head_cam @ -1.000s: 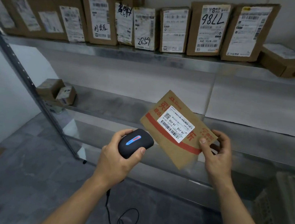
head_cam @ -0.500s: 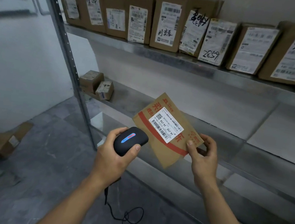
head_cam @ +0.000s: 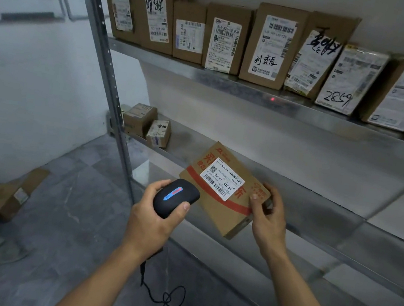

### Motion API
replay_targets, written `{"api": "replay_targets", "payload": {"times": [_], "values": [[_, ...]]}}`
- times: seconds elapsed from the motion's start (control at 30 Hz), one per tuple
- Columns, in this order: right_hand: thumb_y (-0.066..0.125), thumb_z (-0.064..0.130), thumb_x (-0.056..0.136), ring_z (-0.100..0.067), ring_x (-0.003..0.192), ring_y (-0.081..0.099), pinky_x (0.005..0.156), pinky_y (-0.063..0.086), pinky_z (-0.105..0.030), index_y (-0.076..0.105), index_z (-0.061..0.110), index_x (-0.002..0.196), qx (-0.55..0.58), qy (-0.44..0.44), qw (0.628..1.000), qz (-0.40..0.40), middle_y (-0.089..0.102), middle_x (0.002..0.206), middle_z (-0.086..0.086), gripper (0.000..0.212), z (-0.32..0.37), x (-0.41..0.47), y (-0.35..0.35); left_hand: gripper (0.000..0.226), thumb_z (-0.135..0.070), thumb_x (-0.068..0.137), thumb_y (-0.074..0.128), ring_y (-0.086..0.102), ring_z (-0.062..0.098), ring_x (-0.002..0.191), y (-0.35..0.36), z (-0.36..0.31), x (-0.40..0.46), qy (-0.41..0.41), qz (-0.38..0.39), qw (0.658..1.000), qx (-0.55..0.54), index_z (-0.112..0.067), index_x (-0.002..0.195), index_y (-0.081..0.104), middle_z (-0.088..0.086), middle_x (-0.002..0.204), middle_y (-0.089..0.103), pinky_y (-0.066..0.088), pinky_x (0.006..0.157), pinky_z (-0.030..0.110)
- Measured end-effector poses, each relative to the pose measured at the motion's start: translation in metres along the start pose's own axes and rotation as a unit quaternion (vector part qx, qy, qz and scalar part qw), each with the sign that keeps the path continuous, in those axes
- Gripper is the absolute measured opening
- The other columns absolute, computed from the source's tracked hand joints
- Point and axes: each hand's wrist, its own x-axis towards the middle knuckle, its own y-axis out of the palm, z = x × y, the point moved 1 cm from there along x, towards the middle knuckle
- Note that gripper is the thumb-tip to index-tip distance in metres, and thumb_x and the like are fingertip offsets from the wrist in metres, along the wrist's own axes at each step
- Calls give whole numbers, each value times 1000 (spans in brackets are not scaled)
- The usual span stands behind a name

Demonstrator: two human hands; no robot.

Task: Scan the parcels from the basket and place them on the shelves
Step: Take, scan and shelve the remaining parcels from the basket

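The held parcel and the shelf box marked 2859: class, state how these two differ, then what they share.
The held parcel is flat, tilted and gripped by the right hand; the 2859 box stands upright on the upper shelf, untouched. The held parcel has red printing; the 2859 box has black handwriting. Both are brown cardboard with white labels.

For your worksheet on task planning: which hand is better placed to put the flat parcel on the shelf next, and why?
Right. The right hand already grips the flat parcel beside the middle shelf; the left hand holds the scanner.
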Motion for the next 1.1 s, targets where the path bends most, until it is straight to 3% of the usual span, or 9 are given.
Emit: {"api": "replay_targets", "payload": {"times": [0.13, 0.27, 0.33, 0.43, 0.53, 0.7, 0.83, 0.93, 1.1], "values": [[58, 45, 100, -20, 124, 56, 98, 56, -43, 47, 43, 138, -7, 9, 1000, 2, 50, 141, 1, 40, -3, 14, 26, 55, -69, 65, 76, 73, 10, 89, -9, 13, 22, -11, 8, 1000, -2, -60, 115, 54, -32, 105, 67, 63, 77, 46], [56, 42, 102, -21, 130, 50, 107, 49, -47, 47, 42, 140, -28, 12, 1000, 4, 43, 145, 1, 39, -5, 37, 53, 55, -69, 66, 76, 74, 14, 87, -12, 25, 50, -21, 10, 1000, 3, -59, 116, 55, -31, 104, 68, 63, 77, 47], [54, 38, 103, -22, 132, 47, 109, 45, -42, 45, 38, 144, -40, 15, 999, 8, 39, 148, -1, 42, -6, 50, 66, 55, -68, 65, 77, 74, 17, 86, -13, 32, 67, -29, 9, 1000, 4, -59, 115, 55, -26, 104, 69, 63, 77, 48], [52, 35, 105, -20, 129, 47, 101, 41, -30, 44, 33, 147, -43, 12, 999, 16, 38, 147, -4, 43, -11, 72, 88, 57, -69, 64, 76, 74, 22, 83, -13, 43, 95, -32, 1, 999, 20, -56, 116, 55, -16, 106, 72, 63, 78, 48], [49, 37, 106, -14, 119, 46, 97, 38, -27, 41, 31, 151, -54, 21, 998, 24, 36, 146, -6, 46, -16, 96, 109, 56, -68, 65, 77, 75, 25, 84, -11, 51, 126, -46, 11, 998, 28, -55, 116, 55, -8, 106, 74, 62, 78, 52], [46, 46, 104, -33, 123, 53, 102, 45, -37, 38, 34, 153, -74, 58, 995, 45, 36, 145, -15, 51, -26, 132, 141, 46, -49, 78, 85, 73, 12, 88, -9, 48, 171, -47, 16, 997, 55, -51, 113, 55, -12, 108, 71, 61, 76, 32], [46, 46, 104, -35, 118, 55, 96, 45, -34, 42, 35, 149, -79, 73, 993, 52, 39, 140, -18, 47, -35, 149, 160, 50, -58, 72, 79, 73, 20, 87, -9, 51, 197, -54, 25, 996, 60, -52, 116, 55, -13, 108, 69, 63, 76, 47], [47, 45, 105, -27, 107, 52, 92, 43, -31, 42, 33, 150, -70, 92, 992, 48, 40, 139, -17, 47, -44, 157, 174, 57, -66, 66, 77, 73, 22, 86, -11, 56, 211, -61, 24, 996, 57, -52, 117, 54, -11, 108, 69, 63, 77, 50], [46, 64, 96, -28, 106, 61, 95, 57, -45, 43, 42, 145, -47, 117, 992, 11, 47, 133, -12, 54, -62, 166, 212, 51, -62, 71, 82, 73, 20, 87, -20, 71, 236, -69, 37, 995, 63, -56, 113, 54, -12, 106, 70, 63, 77, 49]]}}
